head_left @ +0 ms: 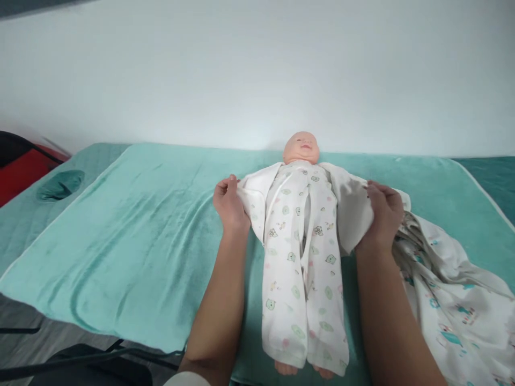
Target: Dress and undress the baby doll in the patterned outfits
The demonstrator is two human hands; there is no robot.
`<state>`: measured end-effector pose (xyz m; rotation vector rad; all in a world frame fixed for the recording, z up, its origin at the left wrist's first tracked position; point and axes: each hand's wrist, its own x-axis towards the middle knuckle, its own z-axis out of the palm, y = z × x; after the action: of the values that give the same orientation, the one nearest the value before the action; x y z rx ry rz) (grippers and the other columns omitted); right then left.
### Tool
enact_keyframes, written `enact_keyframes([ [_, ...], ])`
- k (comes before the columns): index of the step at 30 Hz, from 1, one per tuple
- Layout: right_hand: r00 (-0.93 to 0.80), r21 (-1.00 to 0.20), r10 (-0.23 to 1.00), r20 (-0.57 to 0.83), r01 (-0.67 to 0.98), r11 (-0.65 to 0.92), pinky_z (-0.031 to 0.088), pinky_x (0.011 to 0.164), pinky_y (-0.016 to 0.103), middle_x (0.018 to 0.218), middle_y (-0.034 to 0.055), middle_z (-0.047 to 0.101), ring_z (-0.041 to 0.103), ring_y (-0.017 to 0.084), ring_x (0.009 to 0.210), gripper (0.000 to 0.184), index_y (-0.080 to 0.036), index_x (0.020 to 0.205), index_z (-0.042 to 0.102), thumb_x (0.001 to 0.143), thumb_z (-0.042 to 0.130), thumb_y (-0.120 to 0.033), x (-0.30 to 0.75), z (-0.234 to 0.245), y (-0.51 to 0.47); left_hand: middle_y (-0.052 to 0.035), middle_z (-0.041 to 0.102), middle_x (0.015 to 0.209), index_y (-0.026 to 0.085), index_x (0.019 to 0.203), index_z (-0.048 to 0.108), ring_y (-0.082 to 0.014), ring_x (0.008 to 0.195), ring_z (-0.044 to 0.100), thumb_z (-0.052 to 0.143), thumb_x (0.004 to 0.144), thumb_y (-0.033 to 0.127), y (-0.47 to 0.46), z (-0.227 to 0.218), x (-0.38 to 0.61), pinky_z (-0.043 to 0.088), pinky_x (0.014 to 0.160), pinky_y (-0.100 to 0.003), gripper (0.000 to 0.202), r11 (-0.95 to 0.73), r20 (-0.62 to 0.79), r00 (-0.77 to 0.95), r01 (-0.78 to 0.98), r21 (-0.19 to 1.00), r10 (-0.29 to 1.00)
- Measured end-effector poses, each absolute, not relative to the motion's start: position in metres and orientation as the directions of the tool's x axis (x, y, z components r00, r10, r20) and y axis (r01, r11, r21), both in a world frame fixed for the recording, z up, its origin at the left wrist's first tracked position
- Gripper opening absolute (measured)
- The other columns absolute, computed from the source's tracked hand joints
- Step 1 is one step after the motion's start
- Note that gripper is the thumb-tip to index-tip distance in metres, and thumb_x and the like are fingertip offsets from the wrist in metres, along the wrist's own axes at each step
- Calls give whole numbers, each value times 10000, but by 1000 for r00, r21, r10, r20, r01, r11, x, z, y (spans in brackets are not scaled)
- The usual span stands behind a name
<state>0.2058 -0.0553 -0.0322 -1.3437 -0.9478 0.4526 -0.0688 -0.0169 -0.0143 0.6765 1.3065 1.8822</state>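
Observation:
A baby doll (301, 146) lies on its back, head toward the wall and feet toward me. White baby pants (302, 257) with green and pink animal prints cover it from the chest to the ankles. On both sides a white baby top (257, 182) spreads out from under the pants. My left hand (231, 205) is closed, pinching the top's edge at the left. My right hand (382, 212) is also closed, gripping the top's cloth on the right and lifting it off the bed. The doll's arms are hidden by cloth.
A green blanket (132, 225) covers the padded bed, which has a face hole (60, 185) at the left. A crumpled printed cloth (454, 300) lies by my right forearm. The white wall (201, 75) stands behind; a red and black object (24, 166) is far left.

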Motion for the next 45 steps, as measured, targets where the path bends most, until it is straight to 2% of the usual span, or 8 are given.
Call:
enact_keyframes([
  [5, 533, -965, 818, 216, 246, 94, 520, 995, 469, 1154, 77, 707, 664, 239, 1044, 368, -216, 1139, 673, 803, 712, -363, 173, -30, -51, -25, 695, 1051, 214, 997, 657, -158, 1020, 638, 656, 881, 306, -17, -20, -62, 494, 993, -321, 148, -158, 213, -487, 152, 976, 847],
  [9, 437, -856, 811, 388, 497, 141, 439, 1080, 516, 1229, 104, 680, 605, 264, 1164, 363, -214, 1161, 665, 825, 668, -350, 171, -31, -51, -64, 690, 1163, 220, 1035, 674, -240, 1190, 570, 658, 903, 320, -16, -21, -54, 415, 1110, -415, 167, -232, 396, -172, 580, 781, 902],
  [14, 320, -688, 774, 546, 699, 196, 362, 1127, 569, 1270, 145, 664, 564, 315, 1243, 344, -204, 1153, 661, 830, 604, -307, 186, -42, -36, -105, 652, 1262, 212, 949, 636, -295, 1239, 520, 637, 919, 302, -8, -27, -57, 407, 1092, -465, 95, -217, 430, -96, 752, 622, 898],
  [25, 144, -414, 878, 456, 908, 66, 493, 853, 450, 1109, 116, 705, 624, 308, 983, 329, -223, 1077, 745, 833, 524, -219, 202, -19, 9, -92, 702, 1131, 219, 870, 579, -275, 1106, 598, 517, 915, 201, 2, -28, -71, 447, 986, -434, 79, -153, 436, -130, 816, 557, 891],
  [32, 358, -596, 886, 296, 794, -121, 478, 868, 433, 946, 116, 724, 628, 266, 856, 239, -210, 915, 784, 809, 575, -161, 256, -27, 34, -101, 711, 1063, 219, 893, 581, -297, 1060, 630, 480, 934, 231, 3, -28, -83, 463, 924, -447, 110, 92, 342, -328, 826, 556, 880],
  [38, 63, -485, 823, 565, 832, 269, 468, 1056, 494, 1243, 127, 679, 599, 320, 1202, 323, -220, 1083, 731, 840, 527, -160, 220, -16, 9, -88, 643, 1360, 248, 1173, 636, -269, 1287, 556, 458, 908, 128, -3, -23, -76, 418, 1065, -450, 340, -163, 453, -94, 854, 495, 887],
  [41, -183, -468, 828, 531, 751, 466, 484, 1080, 506, 1319, 83, 669, 606, 284, 1247, 453, -230, 1229, 681, 860, 445, -115, 197, -9, -1, -30, 606, 1459, 286, 1305, 625, -222, 1397, 486, 424, 913, 96, -4, -21, -73, 366, 1147, -425, 480, -435, 466, 217, 789, 433, 858],
  [45, -297, -372, 859, 417, 807, 459, 470, 1096, 555, 1410, 122, 629, 574, 325, 1314, 598, -180, 1387, 585, 819, 435, -71, 200, -12, 0, -2, 581, 1505, 319, 1421, 559, -254, 1417, 464, 434, 873, 64, -4, -23, -72, 313, 1188, -488, 617, -420, 386, 251, 785, 456, 888],
])
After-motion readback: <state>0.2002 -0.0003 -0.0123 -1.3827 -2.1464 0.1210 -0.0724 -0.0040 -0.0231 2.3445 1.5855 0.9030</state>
